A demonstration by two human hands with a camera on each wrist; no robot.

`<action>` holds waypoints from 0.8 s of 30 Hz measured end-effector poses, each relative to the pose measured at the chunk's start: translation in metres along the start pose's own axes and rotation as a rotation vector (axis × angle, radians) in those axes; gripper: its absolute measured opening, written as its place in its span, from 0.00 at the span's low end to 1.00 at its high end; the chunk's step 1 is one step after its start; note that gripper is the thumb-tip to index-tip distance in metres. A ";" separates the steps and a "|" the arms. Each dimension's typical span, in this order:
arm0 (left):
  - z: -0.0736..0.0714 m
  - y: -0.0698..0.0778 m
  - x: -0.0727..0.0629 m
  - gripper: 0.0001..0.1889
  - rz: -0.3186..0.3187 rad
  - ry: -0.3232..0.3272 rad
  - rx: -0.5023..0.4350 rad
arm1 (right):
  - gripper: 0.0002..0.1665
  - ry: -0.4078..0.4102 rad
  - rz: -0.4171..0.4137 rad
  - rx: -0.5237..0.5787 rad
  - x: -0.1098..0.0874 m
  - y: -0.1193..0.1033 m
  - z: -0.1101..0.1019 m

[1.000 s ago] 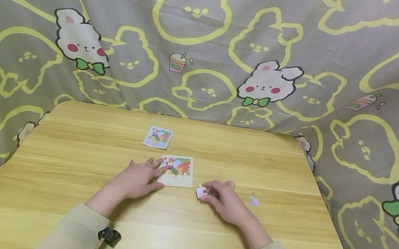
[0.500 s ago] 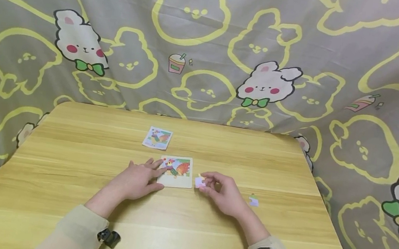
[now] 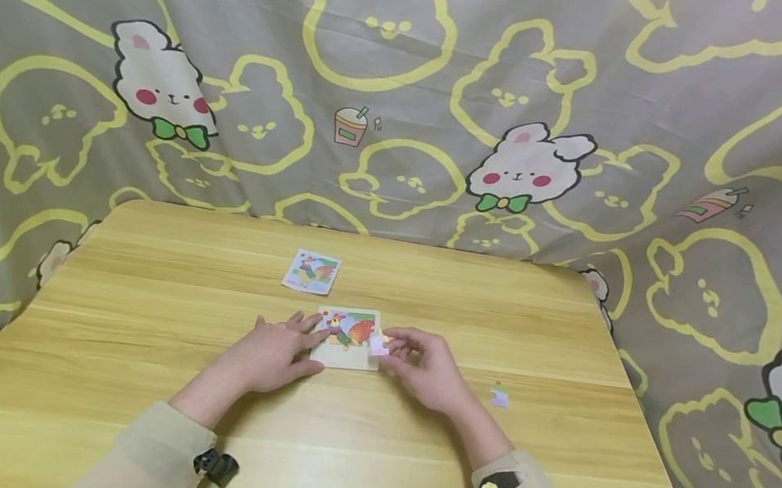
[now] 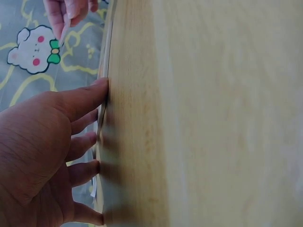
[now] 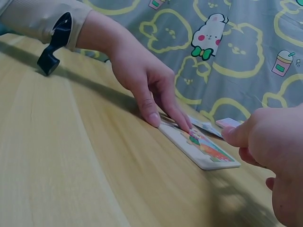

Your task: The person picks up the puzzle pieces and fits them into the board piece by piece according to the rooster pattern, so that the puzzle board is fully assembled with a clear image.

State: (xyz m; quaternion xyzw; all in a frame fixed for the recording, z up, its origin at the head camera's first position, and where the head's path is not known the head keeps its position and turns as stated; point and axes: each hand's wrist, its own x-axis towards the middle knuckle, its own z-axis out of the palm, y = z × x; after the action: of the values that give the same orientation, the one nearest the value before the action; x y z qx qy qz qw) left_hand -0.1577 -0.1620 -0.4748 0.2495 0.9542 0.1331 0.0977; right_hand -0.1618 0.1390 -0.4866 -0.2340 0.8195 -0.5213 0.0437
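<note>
A puzzle board (image 3: 353, 359) with a partly filled rooster picture lies mid-table; its lower strip is bare. My left hand (image 3: 274, 354) rests at its left side, fingers spread, fingertips on the board's edge and picture. Between thumb and fingers, my right hand (image 3: 428, 368) pinches a pale lilac puzzle piece (image 3: 379, 345) with a bit of yellow, which overlaps the board's right edge in the head view. From the right wrist view, the piece (image 5: 228, 122) shows raised above the board (image 5: 203, 163). Another lilac and green puzzle piece (image 3: 499, 396) lies to the right of my right hand.
A printed card (image 3: 311, 271) with the same rooster picture lies behind the board. The wooden table (image 3: 346, 469) ends at the back against a grey curtain (image 3: 415, 58) with yellow rabbit outlines. Black straps with small cameras sit on both wrists.
My right hand has carried the pinched puzzle piece left and slightly away from me, from beside the board to over its right edge. My left hand has stayed in place.
</note>
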 end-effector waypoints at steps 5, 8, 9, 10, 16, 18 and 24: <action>0.000 0.000 0.000 0.34 -0.010 -0.007 -0.002 | 0.22 -0.024 0.016 0.054 0.007 -0.001 0.006; 0.000 0.000 0.000 0.34 -0.016 -0.007 -0.004 | 0.21 -0.040 0.026 0.063 0.011 -0.004 0.011; 0.000 0.000 0.000 0.34 -0.015 -0.005 -0.005 | 0.21 -0.044 0.030 0.065 0.012 -0.005 0.013; 0.000 -0.001 0.001 0.34 -0.012 -0.001 -0.003 | 0.21 -0.047 0.035 0.061 0.014 -0.005 0.014; 0.001 -0.001 0.002 0.33 -0.008 0.007 0.004 | 0.18 -0.057 0.042 0.025 0.022 -0.007 0.025; 0.002 -0.001 0.002 0.33 -0.011 0.004 0.002 | 0.18 -0.059 0.035 0.005 0.024 -0.007 0.028; 0.001 -0.002 0.002 0.33 -0.020 0.000 -0.004 | 0.18 -0.082 0.023 -0.073 0.029 -0.008 0.036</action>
State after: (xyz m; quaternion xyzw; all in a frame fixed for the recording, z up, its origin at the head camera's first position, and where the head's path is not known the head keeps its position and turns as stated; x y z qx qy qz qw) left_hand -0.1597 -0.1622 -0.4769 0.2397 0.9564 0.1339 0.0992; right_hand -0.1738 0.0937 -0.4905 -0.2472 0.8381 -0.4805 0.0749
